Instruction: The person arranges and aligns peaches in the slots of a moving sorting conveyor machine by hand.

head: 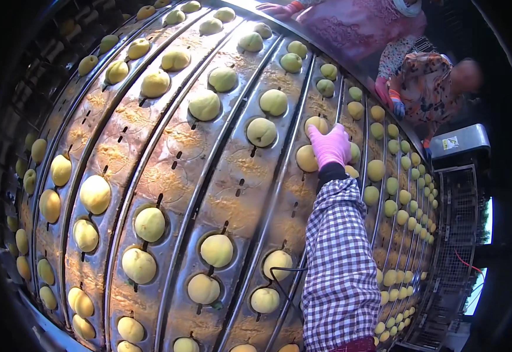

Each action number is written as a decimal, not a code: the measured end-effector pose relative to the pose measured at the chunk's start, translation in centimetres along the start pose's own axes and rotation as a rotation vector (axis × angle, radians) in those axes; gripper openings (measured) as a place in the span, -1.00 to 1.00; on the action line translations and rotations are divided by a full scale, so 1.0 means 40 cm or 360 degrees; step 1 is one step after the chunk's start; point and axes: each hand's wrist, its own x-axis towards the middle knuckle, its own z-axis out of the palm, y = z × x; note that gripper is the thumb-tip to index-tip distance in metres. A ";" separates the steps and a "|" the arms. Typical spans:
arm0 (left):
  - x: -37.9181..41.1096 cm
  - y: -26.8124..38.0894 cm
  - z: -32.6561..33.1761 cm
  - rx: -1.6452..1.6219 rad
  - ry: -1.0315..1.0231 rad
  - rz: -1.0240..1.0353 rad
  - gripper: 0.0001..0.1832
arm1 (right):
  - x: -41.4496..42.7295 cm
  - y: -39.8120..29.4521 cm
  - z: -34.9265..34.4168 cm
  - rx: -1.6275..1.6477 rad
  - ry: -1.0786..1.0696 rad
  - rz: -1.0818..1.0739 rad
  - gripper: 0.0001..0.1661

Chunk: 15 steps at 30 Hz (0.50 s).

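Observation:
My right hand [331, 147], in a pink glove under a blue-and-white checked sleeve, reaches over a metal slat conveyor. Its thumb and fingers rest about the near side of a yellow peach [316, 123], which sits in its cup; part of the grip is hidden by the hand. Just below lies another peach [306, 159], close to the thumb. Greener peaches show at the glove's right side. Across the slats [243, 167], round cups with dark slots hold peaches in short rows, with bare cups and orange pulp smears between. My left hand is out of view.
Two people stand along the far edge, one with a pink-gloved hand [278, 9] at the rim, the other in a patterned garment [427, 88]. A metal housing [458, 143] and a wire-mesh guard [456, 207] stand at right. A black cord [287, 269] hangs by my sleeve.

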 end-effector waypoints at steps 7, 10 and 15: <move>0.023 0.015 0.003 -0.0009 -0.0011 -0.0058 -0.61 | 0.064 0.021 0.034 -0.0037 -0.0120 -0.0031 -0.20; 0.035 0.013 -0.003 -0.0014 -0.0023 -0.0062 -0.59 | 0.075 0.033 0.047 0.0005 -0.0137 0.0013 -0.25; 0.039 0.015 -0.011 -0.0038 -0.0039 -0.0063 -0.54 | 0.079 0.045 0.061 0.0129 -0.0062 -0.0035 -0.28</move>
